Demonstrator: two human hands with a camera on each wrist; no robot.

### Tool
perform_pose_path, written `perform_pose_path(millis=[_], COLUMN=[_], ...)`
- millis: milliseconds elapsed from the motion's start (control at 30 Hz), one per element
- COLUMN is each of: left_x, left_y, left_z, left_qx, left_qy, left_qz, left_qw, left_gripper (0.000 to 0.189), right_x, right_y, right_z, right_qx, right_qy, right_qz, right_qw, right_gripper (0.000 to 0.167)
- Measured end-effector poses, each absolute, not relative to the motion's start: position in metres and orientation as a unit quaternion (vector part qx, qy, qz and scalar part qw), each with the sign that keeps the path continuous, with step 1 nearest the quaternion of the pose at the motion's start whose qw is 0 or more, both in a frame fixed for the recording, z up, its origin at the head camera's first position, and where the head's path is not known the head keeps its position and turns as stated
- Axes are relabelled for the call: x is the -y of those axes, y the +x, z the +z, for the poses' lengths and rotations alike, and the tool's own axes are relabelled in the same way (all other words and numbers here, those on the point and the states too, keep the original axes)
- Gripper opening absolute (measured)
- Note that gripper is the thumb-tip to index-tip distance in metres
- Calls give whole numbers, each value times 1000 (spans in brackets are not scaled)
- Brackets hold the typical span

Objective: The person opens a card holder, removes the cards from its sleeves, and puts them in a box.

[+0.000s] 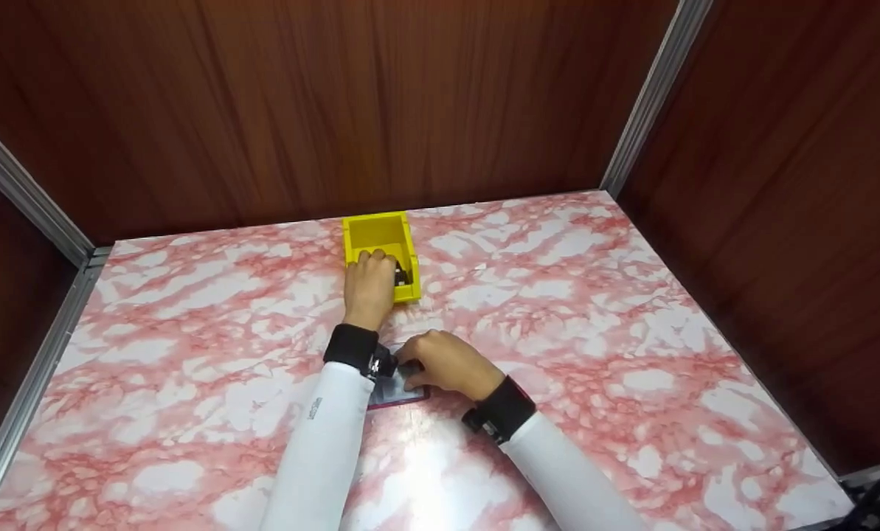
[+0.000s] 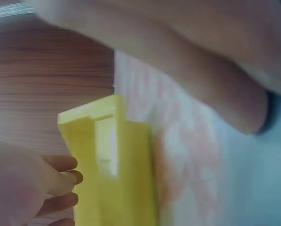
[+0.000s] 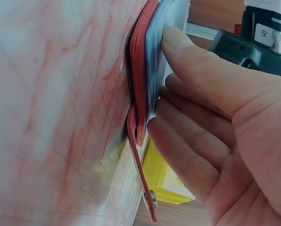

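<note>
Right wrist view: right hand [image 3: 246, 122] touches a red case [image 3: 139, 66] with thumb and fingertips (whether it pinches, I cannot tell). Head view: case at that hand's eight o'clock; left hand [image 1: 369, 291], fingers parted, inside a yellow bin [image 1: 377, 230] at eleven o'clock, beside dark items [image 1: 401, 276].

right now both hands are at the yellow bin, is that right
Not both: only the left hand is at the yellow bin. The head view shows the right hand nearer the wearer, at the red-edged holder.
</note>
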State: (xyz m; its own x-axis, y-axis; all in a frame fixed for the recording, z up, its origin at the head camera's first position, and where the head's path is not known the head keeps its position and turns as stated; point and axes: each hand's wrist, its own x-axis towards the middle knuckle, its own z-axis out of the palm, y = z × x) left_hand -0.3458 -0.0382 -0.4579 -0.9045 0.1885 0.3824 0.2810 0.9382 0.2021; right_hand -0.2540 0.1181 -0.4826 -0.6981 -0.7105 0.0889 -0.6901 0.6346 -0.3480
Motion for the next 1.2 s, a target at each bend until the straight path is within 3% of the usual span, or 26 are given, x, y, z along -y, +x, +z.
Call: perform_pose_path(millis=[300, 533, 700, 967, 1100, 1200], left_x=[51, 76, 91, 109, 115, 126], left_y=[-307, -262, -242, -230, -236, -258], left_z=[-426, -419, -424, -440, -457, -498], left_qx=[944, 935, 941, 954, 956, 957], left_qy=[-122, -109, -110, -94, -90, -89], left_qz=[-183, -232, -255, -276, -279, -274], left_qw=[247, 245, 195, 62, -3, -33], left_gripper=[30, 25, 20, 21, 23, 24], right_x=[-117, -115, -116, -119, -120, -116], right_y=[-254, -255, -255, -255, -255, -254], right_z=[-483, -482, -483, -487, -484, -483], right_qx=[-899, -897, -904, -903, -902, -903], right_qy=[-401, -403, -386, -385, -385, -384], right_qz=[-175, -176, -175, -185, -189, -186], right_qw=[24, 37, 48, 52, 48, 46], right_gripper=[20, 20, 23, 26, 27, 28])
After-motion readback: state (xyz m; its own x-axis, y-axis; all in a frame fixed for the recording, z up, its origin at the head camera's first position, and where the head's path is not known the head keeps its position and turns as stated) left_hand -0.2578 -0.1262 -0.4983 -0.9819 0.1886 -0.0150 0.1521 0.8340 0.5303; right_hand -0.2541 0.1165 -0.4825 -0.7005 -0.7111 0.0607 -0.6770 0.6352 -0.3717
